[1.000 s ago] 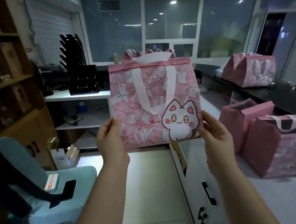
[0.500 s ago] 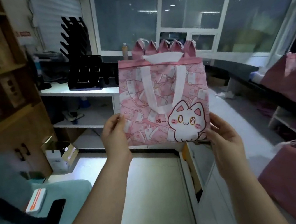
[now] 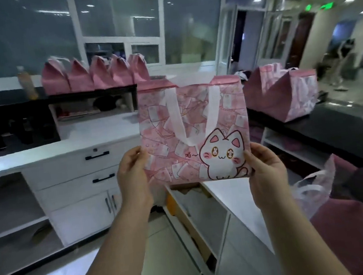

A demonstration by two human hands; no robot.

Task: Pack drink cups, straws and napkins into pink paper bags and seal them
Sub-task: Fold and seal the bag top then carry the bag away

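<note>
Head view, nearest first: the left hand (image 3: 133, 178) and right hand (image 3: 265, 167) each pinch a lower corner of the pink cat-print bag (image 3: 187, 122). It hangs upright in mid-air, apparently flat, its white handle drooping down the front. To do this well, I would open the mouth fully and square the base before standing it on the white bench (image 3: 39, 153). Beyond, five closed pink bags (image 3: 96, 75) line a shelf unit (image 3: 92, 95).
</note>
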